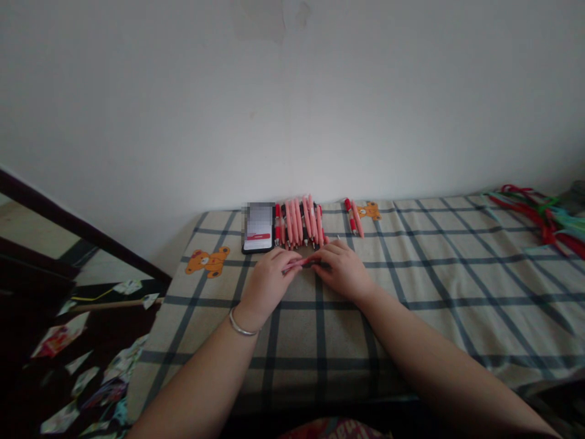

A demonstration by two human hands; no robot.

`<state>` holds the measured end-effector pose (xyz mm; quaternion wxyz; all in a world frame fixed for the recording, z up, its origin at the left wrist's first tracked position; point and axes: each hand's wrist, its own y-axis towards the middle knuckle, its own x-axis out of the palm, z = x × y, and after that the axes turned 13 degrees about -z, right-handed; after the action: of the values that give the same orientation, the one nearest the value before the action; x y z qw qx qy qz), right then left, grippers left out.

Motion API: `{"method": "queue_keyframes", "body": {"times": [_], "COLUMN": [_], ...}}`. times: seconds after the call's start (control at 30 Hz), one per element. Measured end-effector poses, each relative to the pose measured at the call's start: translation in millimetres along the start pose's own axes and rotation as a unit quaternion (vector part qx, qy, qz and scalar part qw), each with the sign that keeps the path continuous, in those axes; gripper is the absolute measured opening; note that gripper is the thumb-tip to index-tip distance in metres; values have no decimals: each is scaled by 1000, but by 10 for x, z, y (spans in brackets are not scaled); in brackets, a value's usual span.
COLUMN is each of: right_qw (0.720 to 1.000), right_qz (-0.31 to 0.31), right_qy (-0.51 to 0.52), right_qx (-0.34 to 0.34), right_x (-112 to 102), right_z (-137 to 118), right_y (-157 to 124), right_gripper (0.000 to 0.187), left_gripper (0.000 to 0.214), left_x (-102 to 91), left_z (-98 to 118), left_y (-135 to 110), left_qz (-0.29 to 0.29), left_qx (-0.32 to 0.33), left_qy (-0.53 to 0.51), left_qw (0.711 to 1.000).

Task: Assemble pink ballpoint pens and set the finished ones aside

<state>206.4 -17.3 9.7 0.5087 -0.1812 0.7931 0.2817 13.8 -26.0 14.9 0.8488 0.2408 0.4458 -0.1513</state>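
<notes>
Close together over the cloth, my left hand [273, 273] and my right hand [342, 267] pinch a slim pink pen [307, 262] from its two ends. Fingers cover much of it, so I cannot tell whether it is whole or in parts. A thin pale tip pokes up behind my right fingers; what it belongs to is hidden. Just beyond the hands lies a row of several pink pens [295, 222], with red and black ones among them. A phone [258, 245] in a dark case lies at the row's left end, its screen lit.
A red pen [350, 216] and a pink pen [358, 219] lie apart to the right. Red, green and pale ribbon-like strips [543, 216] are heaped far right. The checked cloth [411, 286] meets a white wall [292, 110]. Scraps [85, 381] litter the dark area at lower left.
</notes>
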Motion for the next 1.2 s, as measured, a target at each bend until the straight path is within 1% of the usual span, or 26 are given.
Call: {"method": "queue_keyframes", "body": {"times": [0.13, 0.23, 0.5, 0.63, 0.83, 1.07, 1.2], "right_qw": [1000, 999, 1000, 999, 999, 998, 998], "right_qz": [19, 32, 12, 1, -2, -19, -25], "right_qy": [-7, -4, -24, -27, -37, -49, -53], "right_qx": [11, 15, 15, 17, 24, 19, 19], "right_x": [0, -2, 30, 31, 35, 35, 25], "right_z": [9, 13, 38, 45, 41, 46, 36], "right_y": [12, 13, 4, 7, 10, 14, 15], "right_gripper": [13, 14, 18, 16, 6, 7, 7], "left_gripper": [9, 13, 15, 15, 13, 17, 21], "left_x": [-1, -4, -41, -67, -59, -71, -56], "left_z": [-29, -47, -45, -18, 3, 36, 10], "left_y": [10, 11, 5, 4, -9, -36, -39], "left_qz": [12, 26, 24, 18, -3, -49, -77], "left_qx": [6, 7, 16, 8, -16, -59, -86], "left_qy": [39, 70, 84, 101, 116, 165, 189], "left_qw": [999, 997, 996, 995, 993, 983, 975]}}
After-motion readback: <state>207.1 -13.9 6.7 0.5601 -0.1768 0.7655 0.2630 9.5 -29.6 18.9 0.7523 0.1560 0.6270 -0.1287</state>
